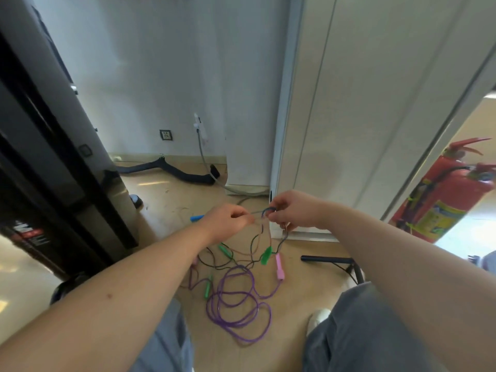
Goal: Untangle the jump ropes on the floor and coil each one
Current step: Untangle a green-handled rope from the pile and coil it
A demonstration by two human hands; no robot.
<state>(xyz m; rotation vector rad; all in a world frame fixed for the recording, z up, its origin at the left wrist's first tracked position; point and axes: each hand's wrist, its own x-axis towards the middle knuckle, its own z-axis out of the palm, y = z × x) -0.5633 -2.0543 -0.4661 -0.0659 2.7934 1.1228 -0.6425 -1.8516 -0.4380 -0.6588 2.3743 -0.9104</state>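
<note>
So we had both hands up close together over the floor [300,285]. Our left hand [230,222] pinched a thin strand of the tangled ropes [265,212], and our right hand [292,210] had its fingers curled round a dark loop of the same knot. Strands ran down to a green handle [266,255] and a pink handle [279,267]. The purple rope [236,304] lay in loose loops between our knees, with a blue handle [197,218] farther back. A red fire extinguisher [442,200] stood off right.

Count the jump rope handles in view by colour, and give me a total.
Green handles: 3
Pink handles: 2, one partly behind the left arm
Blue handle: 1
Total: 6
</note>
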